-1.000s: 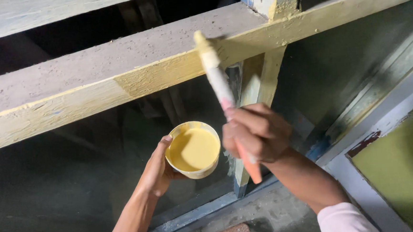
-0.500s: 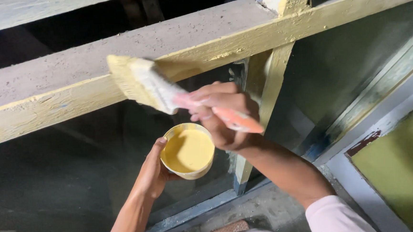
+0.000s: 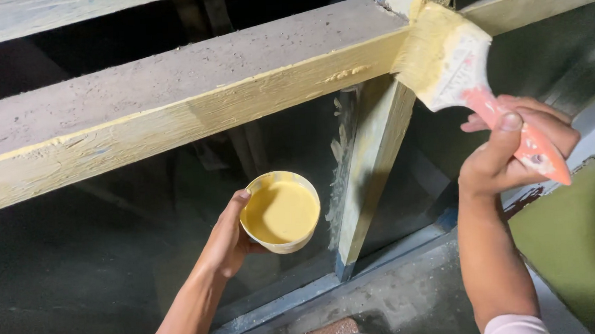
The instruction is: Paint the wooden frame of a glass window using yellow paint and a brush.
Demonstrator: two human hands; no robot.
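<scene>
Right hand (image 3: pixel 510 150) clamped on the brush (image 3: pixel 463 67) handle, bristles pressed flat on the beam (image 3: pixel 190 105) face where it meets the post (image 3: pixel 373 162). Left hand (image 3: pixel 229 236) wrapped round the cup (image 3: pixel 280 213) of yellow paint, held below the beam, left of the post, upright.

The bristle tips of the brush (image 3: pixel 452 58) press flat against the wooden beam (image 3: pixel 191 111), so the joint behind them is covered. The palm of the right hand (image 3: pixel 510 154) wraps the pink handle and hides its middle. The fingers of the left hand (image 3: pixel 229 236) vanish behind the paint cup (image 3: pixel 280 213). Both forearms are cut off at the bottom edge. The space behind the frame is too dark to read
</scene>
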